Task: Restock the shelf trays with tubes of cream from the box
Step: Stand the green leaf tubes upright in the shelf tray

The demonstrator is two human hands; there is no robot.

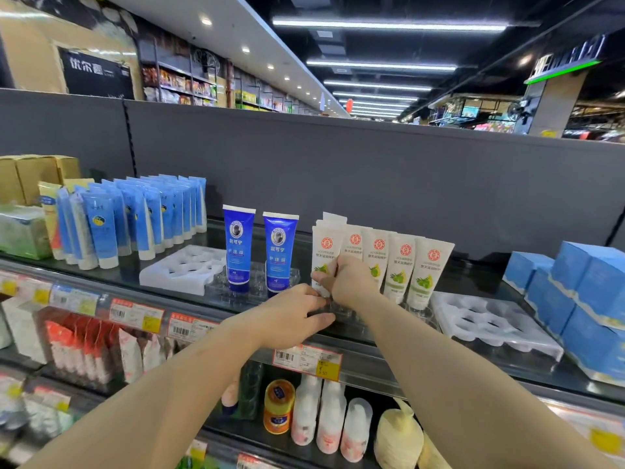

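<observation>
Right hand [350, 282] fingers clamped on white plastic cream tube [325, 257] at glass shelf [128, 275] front edge; left hand [297, 313] fingers pinch clear tray [341, 314], mostly hidden.

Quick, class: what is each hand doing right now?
Left hand: fingers curled on the clear tray at the shelf edge.
Right hand: gripping a white cream tube.

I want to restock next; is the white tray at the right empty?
Empty: white tray shows only bare round holes, no tubes standing in it.
</observation>
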